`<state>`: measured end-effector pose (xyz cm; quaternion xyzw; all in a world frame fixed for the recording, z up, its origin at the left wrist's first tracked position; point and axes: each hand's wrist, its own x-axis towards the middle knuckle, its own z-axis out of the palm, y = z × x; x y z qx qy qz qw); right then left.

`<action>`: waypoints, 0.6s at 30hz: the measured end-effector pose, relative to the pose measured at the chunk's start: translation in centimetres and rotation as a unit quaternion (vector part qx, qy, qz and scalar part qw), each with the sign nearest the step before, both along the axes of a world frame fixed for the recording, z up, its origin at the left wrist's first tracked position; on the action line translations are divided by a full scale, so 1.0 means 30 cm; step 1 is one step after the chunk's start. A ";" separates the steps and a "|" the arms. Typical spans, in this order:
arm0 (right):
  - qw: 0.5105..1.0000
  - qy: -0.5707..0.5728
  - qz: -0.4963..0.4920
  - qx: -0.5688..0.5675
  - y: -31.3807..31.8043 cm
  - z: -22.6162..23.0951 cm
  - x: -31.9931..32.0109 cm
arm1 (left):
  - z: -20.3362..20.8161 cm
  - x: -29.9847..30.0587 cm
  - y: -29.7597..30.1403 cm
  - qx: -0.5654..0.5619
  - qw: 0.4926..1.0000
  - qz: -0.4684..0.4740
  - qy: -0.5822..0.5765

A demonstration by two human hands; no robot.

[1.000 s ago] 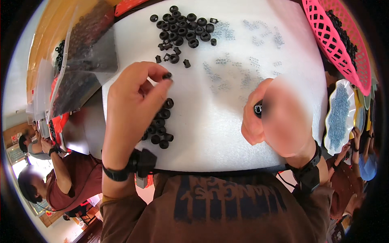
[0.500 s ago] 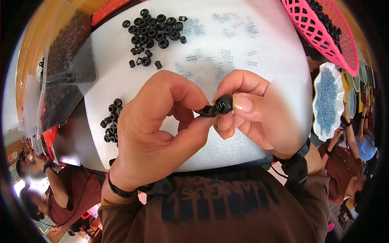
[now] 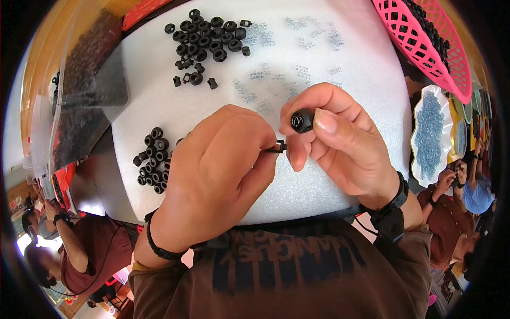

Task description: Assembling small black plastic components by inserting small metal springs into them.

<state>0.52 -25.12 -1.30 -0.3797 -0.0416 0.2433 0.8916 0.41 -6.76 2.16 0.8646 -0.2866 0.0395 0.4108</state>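
My left hand (image 3: 218,154) pinches a small black plastic piece with a square opening (image 3: 280,146), like a cord-lock plunger, its end showing past the fingertips. Between thumb and fingers, my right hand (image 3: 353,141) holds a rounded hollow black cord-lock shell (image 3: 302,121), its open end showing a pale shiny ring inside. The two parts are apart, the shell slightly higher and to the right. Both hands are above a white foam-like sheet (image 3: 175,114). Beyond them lie a pile of black shells (image 3: 204,40) and scattered tiny bluish-silver pieces resembling springs (image 3: 260,34).
Another cluster of black parts (image 3: 154,159) sits left of my left arm. At right stand a white scalloped dish (image 3: 449,127) of tiny bluish pieces and a pink lattice basket (image 3: 409,40) of black parts. A clear plastic bin (image 3: 119,90) is at left. Other people work on both sides.
The plunger and shell, touching before, are now separated. My right hand has lifted the shell up and right, turning its opening more into view; my left hand has turned over slightly.
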 end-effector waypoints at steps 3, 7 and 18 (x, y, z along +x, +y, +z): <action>1.000 -0.003 -0.002 0.006 0.001 0.001 -0.003 | -0.007 -0.004 -0.004 0.005 1.000 0.006 0.007; 1.000 0.000 0.002 0.015 -0.001 -0.003 0.001 | 0.004 -0.009 -0.007 0.022 0.998 0.039 0.046; 1.000 0.005 0.006 0.030 0.002 -0.002 -0.002 | -0.026 -0.005 -0.009 -0.019 0.995 0.067 0.074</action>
